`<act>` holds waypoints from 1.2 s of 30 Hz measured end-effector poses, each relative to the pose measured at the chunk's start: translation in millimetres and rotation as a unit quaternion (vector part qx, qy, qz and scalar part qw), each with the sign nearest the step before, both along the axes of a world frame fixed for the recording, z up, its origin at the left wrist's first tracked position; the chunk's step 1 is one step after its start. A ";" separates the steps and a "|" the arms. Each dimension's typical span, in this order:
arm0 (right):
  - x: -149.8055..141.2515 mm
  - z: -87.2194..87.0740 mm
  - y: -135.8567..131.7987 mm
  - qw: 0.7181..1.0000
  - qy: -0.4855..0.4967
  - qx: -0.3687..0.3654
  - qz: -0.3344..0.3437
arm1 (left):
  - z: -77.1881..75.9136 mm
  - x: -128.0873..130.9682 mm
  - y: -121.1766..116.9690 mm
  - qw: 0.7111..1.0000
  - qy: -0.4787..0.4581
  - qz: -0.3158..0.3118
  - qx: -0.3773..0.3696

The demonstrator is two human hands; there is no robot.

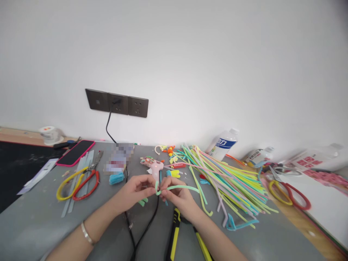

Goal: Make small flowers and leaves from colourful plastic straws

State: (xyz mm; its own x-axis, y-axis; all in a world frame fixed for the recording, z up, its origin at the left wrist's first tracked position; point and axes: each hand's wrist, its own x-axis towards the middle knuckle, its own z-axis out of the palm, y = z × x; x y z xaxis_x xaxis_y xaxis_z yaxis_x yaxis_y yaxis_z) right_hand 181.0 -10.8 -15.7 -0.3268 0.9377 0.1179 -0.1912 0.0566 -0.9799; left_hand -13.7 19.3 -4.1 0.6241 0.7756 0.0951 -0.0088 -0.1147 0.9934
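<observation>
Between both hands is a light green pipe cleaner (182,187), bent into a hook at its left end. My left hand (140,190) pinches the hooked end. My right hand (176,197) pinches it just beside, and the long free end passes over the fingers to the right. Right behind the hands lies a pink glue gun (156,167), its lower part partly hidden by them. Below the left fingers are short green pieces (143,201). Under my right forearm lie black and yellow pliers (175,232), partly covered.
A large pile of pastel pipe cleaners (231,181) spreads to the right. Scissors (81,181) with red and yellow handles, glue sticks (81,166) and a phone (76,152) lie left. A white bottle (224,144) stands by the wall. A black cable (152,221) crosses the front.
</observation>
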 end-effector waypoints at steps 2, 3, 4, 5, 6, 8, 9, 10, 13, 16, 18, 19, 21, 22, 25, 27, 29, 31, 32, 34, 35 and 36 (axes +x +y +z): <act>0.1 0.9 -0.2 1.000 -0.026 0.009 -0.009 | 1.5 -11.0 7.8 0.996 0.073 0.018 0.049; 0.3 0.7 0.0 0.999 -0.042 0.015 -0.012 | 1.9 -17.0 11.9 0.986 0.132 0.025 0.102; 0.6 0.2 0.3 0.998 -0.057 0.020 -0.015 | 2.0 -22.5 15.7 0.969 0.181 0.027 0.169; 0.9 -0.8 0.8 0.997 -0.067 0.025 -0.015 | 1.8 -27.1 18.8 0.950 0.219 0.015 0.222; 1.3 -1.9 1.4 0.997 -0.071 0.029 -0.014 | 1.1 -30.4 21.1 0.936 0.254 -0.006 0.242; 1.8 -4.3 2.6 0.998 -0.059 0.028 -0.011 | -1.2 -32.6 22.7 0.919 0.294 -0.037 0.258; 1.8 -5.2 3.2 0.998 -0.049 0.023 -0.008 | -2.4 -31.8 22.3 0.914 0.306 -0.046 0.263; 1.7 -5.7 3.6 0.999 -0.041 0.017 -0.005 | -3.4 -30.3 21.3 0.909 0.314 -0.049 0.270; 1.2 -5.3 4.2 0.999 -0.031 -0.002 0.007 | -4.0 -24.7 16.7 0.900 0.317 -0.041 0.296; 1.8 -3.7 3.5 0.999 -0.041 -0.015 0.020 | -0.5 -21.3 11.5 0.910 0.280 -0.013 0.306; 2.9 -3.0 2.5 0.998 -0.044 -0.022 0.037 | 2.4 -19.6 7.5 0.922 0.250 0.006 0.297; 3.5 -2.7 1.8 0.998 -0.043 -0.026 0.048 | 3.7 -18.3 5.3 0.928 0.238 0.010 0.286; 4.4 -2.2 0.5 0.996 -0.035 -0.034 0.070 | 5.6 -14.9 1.0 0.940 0.221 0.012 0.261; 4.7 -1.9 -0.1 0.996 -0.033 -0.036 0.078 | 6.1 -12.8 -0.9 0.944 0.214 0.013 0.250; 4.8 -1.8 -1.0 0.994 -0.026 -0.033 0.098 | 7.1 -6.9 -4.8 0.956 0.186 0.019 0.225; 4.9 -2.5 -0.9 0.994 -0.022 -0.033 0.106 | 7.3 -4.8 -5.5 0.968 0.159 0.014 0.195; 5.3 -3.5 -0.7 0.993 -0.021 -0.037 0.110 | 7.3 -4.6 -5.2 0.978 0.134 0.008 0.162; 5.8 -4.3 -0.6 0.993 -0.023 -0.040 0.109 | 7.3 -5.7 -4.7 0.982 0.121 0.007 0.144; 6.1 -4.5 -0.6 0.993 -0.022 -0.041 0.109 | 7.2 -6.3 -4.5 0.982 0.121 0.007 0.142; 6.5 -4.6 -0.7 0.993 -0.016 -0.042 0.110 | 7.4 -7.4 -4.4 0.982 0.125 0.007 0.144; 6.6 -4.5 -0.8 0.993 -0.013 -0.043 0.112 | 7.5 -7.7 -4.4 0.981 0.127 0.006 0.146; 6.7 -4.5 -0.8 0.992 -0.010 -0.044 0.114 | 7.8 -7.9 -4.5 0.981 0.128 0.006 0.146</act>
